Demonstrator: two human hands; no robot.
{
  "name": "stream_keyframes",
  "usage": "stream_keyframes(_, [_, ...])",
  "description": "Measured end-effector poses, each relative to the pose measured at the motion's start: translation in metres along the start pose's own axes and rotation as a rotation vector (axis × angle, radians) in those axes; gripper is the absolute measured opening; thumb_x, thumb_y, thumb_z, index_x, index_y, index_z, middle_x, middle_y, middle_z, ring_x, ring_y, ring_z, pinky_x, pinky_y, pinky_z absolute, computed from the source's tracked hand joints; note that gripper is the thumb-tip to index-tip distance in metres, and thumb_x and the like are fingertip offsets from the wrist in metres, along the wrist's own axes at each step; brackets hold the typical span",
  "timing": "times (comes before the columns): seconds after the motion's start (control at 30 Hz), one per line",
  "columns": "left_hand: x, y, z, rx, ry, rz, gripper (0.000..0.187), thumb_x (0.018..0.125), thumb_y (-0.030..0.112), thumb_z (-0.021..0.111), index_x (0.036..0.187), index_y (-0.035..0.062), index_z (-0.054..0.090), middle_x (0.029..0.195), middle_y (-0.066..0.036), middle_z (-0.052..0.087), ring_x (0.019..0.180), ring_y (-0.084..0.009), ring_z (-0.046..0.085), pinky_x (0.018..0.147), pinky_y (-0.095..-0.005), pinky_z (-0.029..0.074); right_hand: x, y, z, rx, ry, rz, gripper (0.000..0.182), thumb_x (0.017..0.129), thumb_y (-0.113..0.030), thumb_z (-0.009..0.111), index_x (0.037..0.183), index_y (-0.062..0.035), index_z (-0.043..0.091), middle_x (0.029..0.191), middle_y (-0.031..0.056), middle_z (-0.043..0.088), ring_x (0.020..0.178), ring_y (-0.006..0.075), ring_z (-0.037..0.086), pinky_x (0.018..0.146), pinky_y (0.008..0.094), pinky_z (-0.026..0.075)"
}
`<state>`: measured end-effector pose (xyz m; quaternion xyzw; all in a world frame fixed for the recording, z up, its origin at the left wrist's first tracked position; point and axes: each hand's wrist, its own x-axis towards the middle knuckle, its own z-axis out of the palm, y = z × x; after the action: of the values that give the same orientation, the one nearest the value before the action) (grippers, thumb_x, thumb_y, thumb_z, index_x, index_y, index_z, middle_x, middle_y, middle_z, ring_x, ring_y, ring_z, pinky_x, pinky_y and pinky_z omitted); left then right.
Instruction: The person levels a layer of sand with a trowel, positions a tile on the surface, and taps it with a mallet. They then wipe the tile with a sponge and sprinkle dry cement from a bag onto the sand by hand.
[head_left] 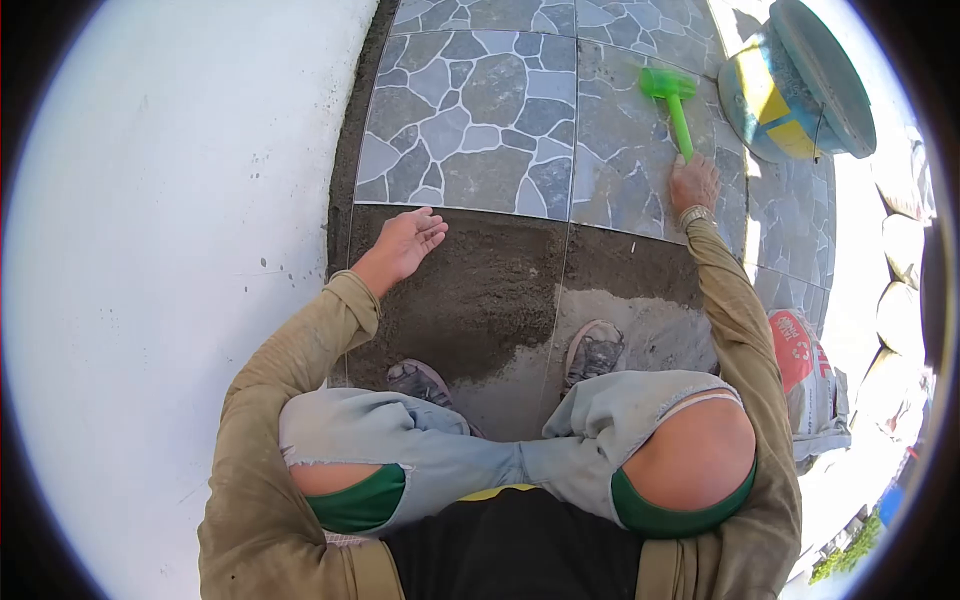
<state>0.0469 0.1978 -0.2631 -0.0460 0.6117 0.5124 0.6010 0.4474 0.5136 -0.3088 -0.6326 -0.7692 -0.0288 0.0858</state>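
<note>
My right hand is closed round the handle end of a green rubber mallet. The mallet's head points away from me, over the stone-patterned tiles on the right. Empty, with its fingers stretched out, my left hand hovers near the front edge of a laid tile. Below that hand lies a bed of dark wet mortar, which reaches back toward my shoes. A thin string line runs lengthwise near the left side of the mortar.
A white wall rises along the left, with a narrow mortar-filled gap at its foot. At the upper right a blue and yellow bucket leans on its side. A cement bag lies right of my knee. My shoes rest at the mortar's near side.
</note>
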Motion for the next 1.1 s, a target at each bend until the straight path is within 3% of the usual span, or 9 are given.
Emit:
stream_keyframes(0.27, [0.014, -0.015, 0.021, -0.148, -0.096, -0.116, 0.061, 0.094, 0.007, 0.056, 0.147, -0.0072, 0.03, 0.137, -0.017, 0.048, 0.125, -0.0262, 0.052, 0.106, -0.0409, 0.044, 0.001, 0.0, 0.004, -0.041, 0.072, -0.003, 0.037, 0.097, -0.039, 0.053, 0.107, -0.0029, 0.06, 0.107, 0.0187, 0.057, 0.107, 0.0381, 0.057, 0.091, 0.0512, 0.045])
stream_keyframes(0.4, [0.011, -0.019, 0.024, -0.221, -0.152, -0.071, 0.04, 0.093, 0.008, 0.058, 0.13, -0.0032, 0.044, 0.139, -0.016, 0.047, 0.129, -0.0258, 0.048, 0.11, -0.0411, 0.04, 0.002, -0.001, 0.002, -0.017, 0.066, -0.018, 0.037, 0.097, -0.038, 0.054, 0.107, -0.0028, 0.06, 0.107, 0.0187, 0.057, 0.106, 0.0379, 0.057, 0.091, 0.0508, 0.045])
stream_keyframes(0.53, [0.018, -0.028, 0.033, -0.25, -0.101, -0.009, 0.027, 0.091, 0.007, 0.059, 0.116, -0.0011, 0.051, 0.124, -0.013, 0.054, 0.121, -0.0252, 0.055, 0.104, -0.0398, 0.044, 0.001, -0.002, -0.001, 0.041, 0.031, -0.003, 0.036, 0.096, -0.037, 0.056, 0.107, -0.0025, 0.061, 0.106, 0.0188, 0.058, 0.105, 0.0379, 0.057, 0.091, 0.0505, 0.045])
stream_keyframes(0.6, [0.025, -0.027, 0.041, -0.284, 0.043, -0.033, 0.02, 0.089, 0.005, 0.057, 0.107, -0.0006, 0.054, 0.111, -0.012, 0.057, 0.112, -0.0252, 0.059, 0.097, -0.0386, 0.047, 0.002, -0.001, -0.001, 0.017, 0.033, 0.007, 0.036, 0.095, -0.037, 0.056, 0.106, -0.0024, 0.061, 0.106, 0.0187, 0.059, 0.104, 0.0377, 0.058, 0.09, 0.0505, 0.045])
stream_keyframes(0.8, [0.023, -0.028, 0.063, -0.281, 0.232, -0.002, 0.014, 0.085, 0.005, 0.056, 0.099, 0.0009, 0.055, 0.103, -0.011, 0.056, 0.101, -0.0249, 0.06, 0.09, -0.0383, 0.048, 0.002, 0.0, 0.002, -0.012, 0.101, -0.014, 0.036, 0.096, -0.037, 0.054, 0.104, -0.0019, 0.06, 0.106, 0.0203, 0.06, 0.103, 0.0392, 0.058, 0.089, 0.0518, 0.045])
stream_keyframes(1.1, [0.056, -0.046, 0.032, -0.321, 0.119, -0.087, 0.018, 0.082, 0.007, 0.059, 0.099, 0.0041, 0.055, 0.102, -0.01, 0.056, 0.098, -0.0217, 0.056, 0.085, -0.0366, 0.048, -0.001, 0.001, 0.002, 0.054, 0.093, -0.005, 0.035, 0.096, -0.037, 0.055, 0.105, -0.0034, 0.059, 0.109, 0.0197, 0.058, 0.107, 0.0386, 0.056, 0.09, 0.0518, 0.045])
